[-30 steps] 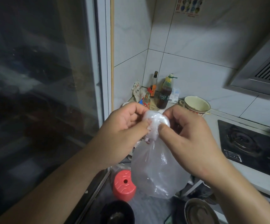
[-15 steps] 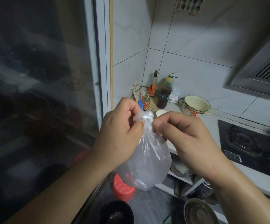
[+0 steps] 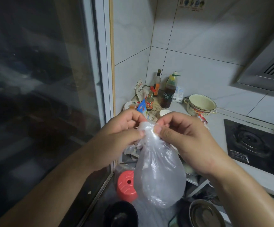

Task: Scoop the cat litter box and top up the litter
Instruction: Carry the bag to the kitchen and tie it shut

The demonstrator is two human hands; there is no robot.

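Translucent thin plastic bag (image 3: pixel 159 177) hangs in mid-air near the camera, in front of the worktop (image 3: pixel 215 126), its neck bunched into a twist between two hands. The left hand (image 3: pixel 118 138) pinches the left side of the gathered neck, thumb and forefinger clamped on the plastic; the right hand (image 3: pixel 182 136) pinches the right side the same way, its fingers (image 3: pixel 157 128) pressed onto the knot-like wad. The belly of the bag looks puffed and mostly cloudy; what lies inside it I cannot tell. No litter box shows in this view.

Judged from the grip, the bag is being tied off. The film is thin, so a hard pull could tear the neck or let a slick end slip from the fingers before a knot sets; then the bag would drop toward the red round plastic stool (image 3: pixel 127 184) and the black bowl (image 3: pixel 121 213) below. Trapped air could also burst a weak seam if squeezed.

Counted: one bag, two hands, one red stool, one black bowl, one metal pan (image 3: pixel 205 213) at the near right, one cream enamel pot (image 3: pixel 200 104), three bottles (image 3: pixel 168 94) in the far corner, one black gas hob (image 3: pixel 256 145) on the right.
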